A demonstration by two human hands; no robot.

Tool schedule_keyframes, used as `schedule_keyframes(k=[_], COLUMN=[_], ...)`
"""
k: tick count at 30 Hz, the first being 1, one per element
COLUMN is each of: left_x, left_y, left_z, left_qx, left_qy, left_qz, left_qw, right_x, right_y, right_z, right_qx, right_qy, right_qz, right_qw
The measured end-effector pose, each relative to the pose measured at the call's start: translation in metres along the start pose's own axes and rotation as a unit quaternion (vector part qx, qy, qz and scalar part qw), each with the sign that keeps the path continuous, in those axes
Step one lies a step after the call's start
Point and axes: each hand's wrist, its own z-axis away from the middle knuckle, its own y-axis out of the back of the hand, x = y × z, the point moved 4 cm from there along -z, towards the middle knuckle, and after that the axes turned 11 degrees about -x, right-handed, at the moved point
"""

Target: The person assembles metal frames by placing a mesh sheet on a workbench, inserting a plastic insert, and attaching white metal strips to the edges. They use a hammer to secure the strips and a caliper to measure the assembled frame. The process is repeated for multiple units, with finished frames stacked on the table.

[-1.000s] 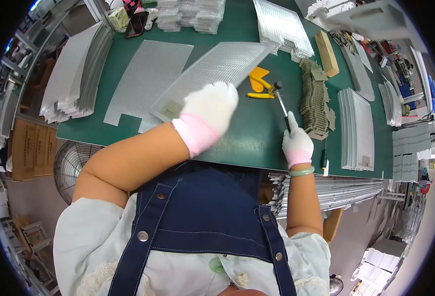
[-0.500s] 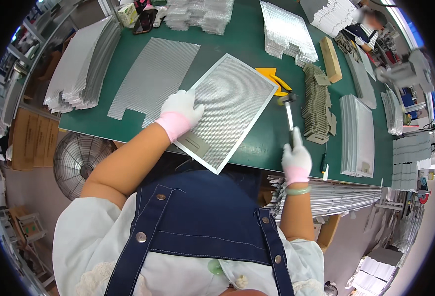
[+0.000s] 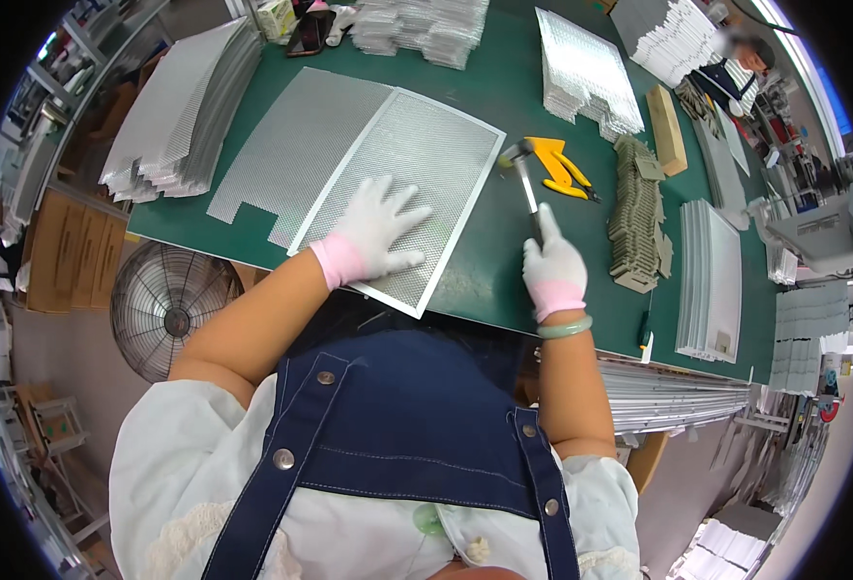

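Mesh panel (image 3: 426, 164) under left hand (image 3: 373, 232), hammer (image 3: 526, 184) in right hand (image 3: 552, 271)

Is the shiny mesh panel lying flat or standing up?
Flat. The mesh panel lies on the green table, with the left hand spread on top.

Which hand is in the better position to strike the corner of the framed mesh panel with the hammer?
Right, most likely. The right hand already grips the hammer, whose head sits just by the far right corner of the framed mesh panel. The left hand lies flat on the mesh, holding it down.
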Motion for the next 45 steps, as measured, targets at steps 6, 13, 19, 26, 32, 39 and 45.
schedule_keyframes(k=[6, 13, 19, 26, 32, 39, 45], left_x=[0.034, 0.037, 0.033, 0.03, 0.032, 0.032, 0.031], left_y=[-0.021, -0.024, -0.023, -0.024, -0.025, -0.024, -0.023], left_z=[-0.017, -0.019, -0.019, -0.019, -0.018, -0.017, -0.02], left_qx=[-0.048, -0.055, -0.063, -0.04, -0.045, -0.048, -0.049], left_qy=[0.05, 0.039, 0.047, 0.035, 0.038, 0.04, 0.04], left_qz=[0.012, 0.035, 0.05, 0.058, 0.058, 0.048, 0.046], left_qw=[0.998, 0.997, 0.996, 0.997, 0.997, 0.997, 0.997], right_x=[-0.004, -0.017, -0.024, -0.024, -0.031, -0.027, -0.014], right_y=[0.034, 0.025, 0.03, 0.027, 0.039, 0.029, 0.019], right_z=[-0.057, -0.07, -0.07, -0.073, -0.065, -0.064, -0.072], right_qx=[0.016, 0.002, 0.023, 0.045, 0.071, 0.055, 0.007], right_qy=[-0.004, -0.012, 0.011, 0.005, 0.014, 0.017, 0.016], right_qz=[0.098, 0.119, 0.11, 0.091, 0.053, 0.088, 0.159], right_qw=[0.995, 0.993, 0.994, 0.995, 0.996, 0.994, 0.987])
